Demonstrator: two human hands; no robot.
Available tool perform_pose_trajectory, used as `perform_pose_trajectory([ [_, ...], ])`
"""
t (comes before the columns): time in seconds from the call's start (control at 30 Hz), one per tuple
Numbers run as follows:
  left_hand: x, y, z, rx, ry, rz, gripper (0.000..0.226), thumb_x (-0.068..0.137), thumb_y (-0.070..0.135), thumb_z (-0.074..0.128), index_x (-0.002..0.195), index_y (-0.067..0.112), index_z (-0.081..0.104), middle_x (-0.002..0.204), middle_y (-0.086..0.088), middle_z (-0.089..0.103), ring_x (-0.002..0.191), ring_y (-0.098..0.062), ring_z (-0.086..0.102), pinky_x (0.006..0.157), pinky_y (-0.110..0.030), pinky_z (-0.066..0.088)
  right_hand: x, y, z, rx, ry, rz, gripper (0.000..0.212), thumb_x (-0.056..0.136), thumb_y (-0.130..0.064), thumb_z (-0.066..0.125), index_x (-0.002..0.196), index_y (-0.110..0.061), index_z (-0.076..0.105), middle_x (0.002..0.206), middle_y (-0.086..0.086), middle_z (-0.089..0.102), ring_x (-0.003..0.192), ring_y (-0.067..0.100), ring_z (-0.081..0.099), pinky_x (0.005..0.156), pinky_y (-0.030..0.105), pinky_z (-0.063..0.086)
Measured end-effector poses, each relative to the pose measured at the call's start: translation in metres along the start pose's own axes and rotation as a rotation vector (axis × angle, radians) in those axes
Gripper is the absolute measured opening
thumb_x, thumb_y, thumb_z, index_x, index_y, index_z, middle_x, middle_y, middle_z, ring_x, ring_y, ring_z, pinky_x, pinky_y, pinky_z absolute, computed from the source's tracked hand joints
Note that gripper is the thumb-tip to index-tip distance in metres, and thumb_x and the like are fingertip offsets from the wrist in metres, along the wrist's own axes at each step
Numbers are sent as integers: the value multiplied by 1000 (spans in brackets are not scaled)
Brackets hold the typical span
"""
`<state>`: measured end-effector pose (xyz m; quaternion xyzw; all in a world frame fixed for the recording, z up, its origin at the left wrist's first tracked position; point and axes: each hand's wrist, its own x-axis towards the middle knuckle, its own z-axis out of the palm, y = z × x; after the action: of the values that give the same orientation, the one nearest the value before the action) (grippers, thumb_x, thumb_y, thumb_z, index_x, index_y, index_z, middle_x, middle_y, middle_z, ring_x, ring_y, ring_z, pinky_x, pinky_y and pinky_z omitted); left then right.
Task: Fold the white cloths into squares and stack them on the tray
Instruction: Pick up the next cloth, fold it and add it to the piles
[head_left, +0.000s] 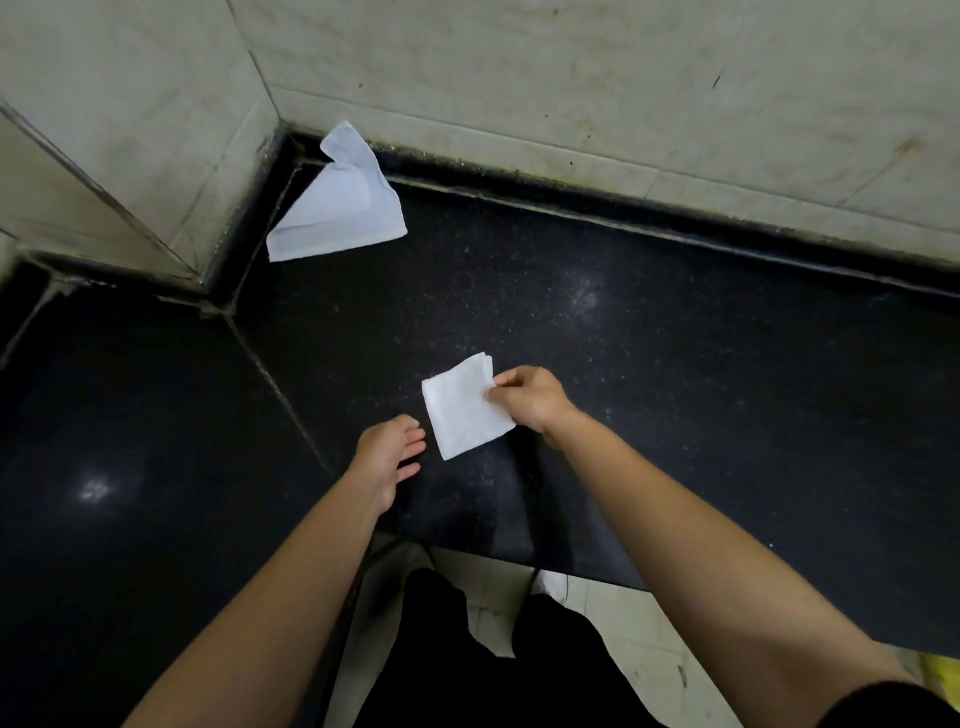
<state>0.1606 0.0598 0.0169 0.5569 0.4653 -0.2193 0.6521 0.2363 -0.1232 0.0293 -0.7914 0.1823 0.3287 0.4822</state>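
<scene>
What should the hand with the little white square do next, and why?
Probably lift the folded cloth away toward the tray, which is out of view: it already looks square, the right hand pinches its edge, and the rumpled cloth by the wall waits.

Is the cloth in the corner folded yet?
Not squarely: the corner cloth lies loose and rumpled, one end against the wall. The right hand holds a folded square.

A folded cloth (465, 410) is over the near middle of the counter (675, 364). The right hand (530, 397) pinches its right edge, and the left hand (387, 457) is just left of it, apart. A loose cloth (337, 208) lies far back left, its tip against the wall (571, 78).
</scene>
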Motion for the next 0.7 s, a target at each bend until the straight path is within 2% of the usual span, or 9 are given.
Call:
perform_pose_trajectory([
  [0.13, -7, 12, 4, -118, -100, 3, 30, 93, 20, 56, 122, 12, 58, 130, -9, 59, 120, -23, 55, 98, -45, 45, -16, -27, -10, -19, -56, -94, 11, 86, -20, 72, 97, -20, 70, 99, -1, 72, 92, 13, 68, 78, 27, 55],
  [0.27, -9, 31, 17, -274, -300, -38, 20, 91, 22, 53, 107, 15, 60, 138, -10, 52, 133, -24, 44, 111, -52, 34, -38, -43, -27, 108, -149, -116, 18, 89, -14, 72, 107, -15, 70, 94, -2, 73, 79, 5, 67, 64, 17, 51],
  [0.37, -11, 36, 24, -298, -434, -34, 32, 87, 23, 50, 115, 11, 61, 133, -14, 61, 124, -29, 55, 103, -51, 43, -47, -30, -40, 233, -178, -80, 23, 91, -11, 69, 114, -13, 71, 100, 2, 75, 84, 9, 69, 68, 21, 55],
  [0.47, -13, 32, 30, -285, -470, -35, 38, 90, 18, 47, 124, 8, 61, 126, -15, 66, 117, -32, 61, 98, -51, 49, -51, -2, -47, 284, -139, -2, 25, 92, -8, 65, 115, -16, 71, 108, 5, 75, 92, 13, 71, 76, 26, 55],
  [0.63, -17, 20, 35, -20, -524, -43, 36, 91, 7, 51, 125, 12, 61, 121, -12, 68, 110, -29, 65, 79, -43, 56, -64, 35, -48, 427, -154, 118, 31, 92, -6, 62, 118, -21, 70, 112, 1, 75, 102, 16, 70, 80, 29, 56],
  [0.7, -19, 20, 35, 96, -559, -11, 40, 89, 0, 54, 124, 18, 63, 119, -11, 70, 109, -30, 67, 79, -45, 58, -71, 47, -50, 473, -197, 125, 36, 92, -8, 63, 124, -24, 67, 119, 2, 73, 110, 21, 68, 87, 34, 56],
])
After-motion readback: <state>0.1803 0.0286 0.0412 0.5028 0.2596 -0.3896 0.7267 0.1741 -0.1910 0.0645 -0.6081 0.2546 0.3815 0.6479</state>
